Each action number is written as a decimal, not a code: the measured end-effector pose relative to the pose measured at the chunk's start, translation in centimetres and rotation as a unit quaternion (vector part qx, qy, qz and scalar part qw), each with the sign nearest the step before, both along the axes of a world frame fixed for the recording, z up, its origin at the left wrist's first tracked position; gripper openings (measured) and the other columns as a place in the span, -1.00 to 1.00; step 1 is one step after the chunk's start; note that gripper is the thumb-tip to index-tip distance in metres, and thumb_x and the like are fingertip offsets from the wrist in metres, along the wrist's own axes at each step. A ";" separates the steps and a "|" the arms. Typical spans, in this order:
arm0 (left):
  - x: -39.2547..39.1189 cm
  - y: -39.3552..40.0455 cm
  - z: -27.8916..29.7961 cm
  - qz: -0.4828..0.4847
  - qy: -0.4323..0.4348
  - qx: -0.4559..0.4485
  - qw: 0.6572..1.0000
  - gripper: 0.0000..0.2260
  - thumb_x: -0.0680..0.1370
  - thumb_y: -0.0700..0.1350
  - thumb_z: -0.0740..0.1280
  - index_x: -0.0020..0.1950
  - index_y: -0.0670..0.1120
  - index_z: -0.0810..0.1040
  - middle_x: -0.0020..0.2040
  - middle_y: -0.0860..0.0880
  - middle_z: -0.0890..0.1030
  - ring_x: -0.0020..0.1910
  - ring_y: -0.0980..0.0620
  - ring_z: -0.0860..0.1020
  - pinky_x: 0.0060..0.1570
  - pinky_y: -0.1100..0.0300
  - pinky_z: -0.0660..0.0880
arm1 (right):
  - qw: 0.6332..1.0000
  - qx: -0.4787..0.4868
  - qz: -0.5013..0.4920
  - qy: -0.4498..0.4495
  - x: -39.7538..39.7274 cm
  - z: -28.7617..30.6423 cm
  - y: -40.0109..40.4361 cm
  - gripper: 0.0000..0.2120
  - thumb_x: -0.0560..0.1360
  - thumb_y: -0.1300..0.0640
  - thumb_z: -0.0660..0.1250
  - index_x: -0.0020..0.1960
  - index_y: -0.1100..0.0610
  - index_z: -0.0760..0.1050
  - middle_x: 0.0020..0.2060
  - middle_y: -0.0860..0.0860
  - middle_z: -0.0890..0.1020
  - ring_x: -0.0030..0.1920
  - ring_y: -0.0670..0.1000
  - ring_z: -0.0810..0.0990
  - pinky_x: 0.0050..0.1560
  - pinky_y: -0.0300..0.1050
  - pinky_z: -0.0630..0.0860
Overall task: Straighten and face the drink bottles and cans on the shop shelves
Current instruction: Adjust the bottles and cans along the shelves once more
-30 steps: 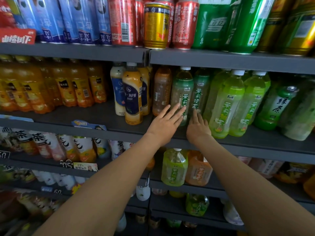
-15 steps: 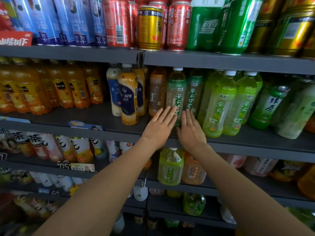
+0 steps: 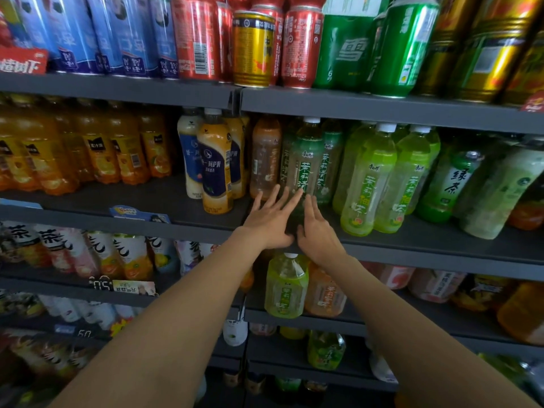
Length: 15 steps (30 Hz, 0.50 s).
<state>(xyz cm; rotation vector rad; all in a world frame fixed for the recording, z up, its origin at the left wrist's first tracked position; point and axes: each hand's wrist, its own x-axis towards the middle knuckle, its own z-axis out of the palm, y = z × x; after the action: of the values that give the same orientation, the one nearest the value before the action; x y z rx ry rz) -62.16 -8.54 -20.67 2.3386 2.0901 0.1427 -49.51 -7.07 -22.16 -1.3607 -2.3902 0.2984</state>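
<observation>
- Jasmine tea bottle, green label, white cap: stands upright on the middle shelf, front of its row, just right of the upright divider. Long axis vertical. Label faces roughly outward, characters readable.
- Position relative to hands: bottle lies directly ahead of and slightly above both hands, on the midline between them. Its lower body is hidden behind the fingers.
- Left hand: fingers straight and spread wide, tips reaching up to the bottle's lower left side. Holds nothing. Whether the tips press the plastic or sit just short of it, cannot tell.
- Right hand: fingers straight, closer together, tips at the bottle's lower right side. Holds nothing. Contact likewise uncertain.
- The two hands nearly meet at the thumbs, just above the shelf lip; neither is clearly nearer the bottle.
- Judgement: the hands bracket the bottle's base, so the coming move likely turns on a small twist about the vertical axis or a nudge along the shelf depth.
- Neighbours: brown tea bottle just to the left, second jasmine tea bottle close behind right, pale green pomelo tea bottles further right. Little clearance sideways.
- Risk (judgement): tall bottle, contact low down; a push there should slide rather than tip it.
- Above: shelf of cans, yellow can among red ones.
</observation>
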 end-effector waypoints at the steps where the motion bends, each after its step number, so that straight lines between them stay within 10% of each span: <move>1: 0.1 0.1 0.1 -0.002 -0.002 -0.003 1.000 -0.15 0.50 0.04 0.27 0.49 0.09 -0.35 0.55 -0.07 -0.19 0.52 -0.05 -0.28 0.45 -0.11 -0.27 | 1.000 0.000 -0.003 -0.009 0.0 0.1 0.0 -0.36 0.60 0.22 0.09 0.53 0.24 -0.21 0.53 0.18 -0.13 0.47 0.17 0.22 0.30 -0.08 0.31; 15: -0.4 -1.7 0.2 0.009 0.059 -0.012 0.998 -0.15 0.51 0.02 0.26 0.51 -0.03 -0.34 0.55 -0.01 -0.21 0.52 -0.01 -0.27 0.45 -0.10 -0.30 | 0.997 -0.056 0.038 -0.029 0.1 0.7 0.0 -0.36 0.59 0.28 0.09 0.53 0.23 -0.22 0.52 0.15 -0.24 0.48 0.19 0.18 0.33 -0.07 0.26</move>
<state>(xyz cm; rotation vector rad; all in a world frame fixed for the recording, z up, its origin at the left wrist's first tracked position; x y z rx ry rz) -62.57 -10.22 -20.51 2.3703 2.1512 -0.0198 -49.41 -7.10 -21.50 -1.3455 -2.5118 0.4252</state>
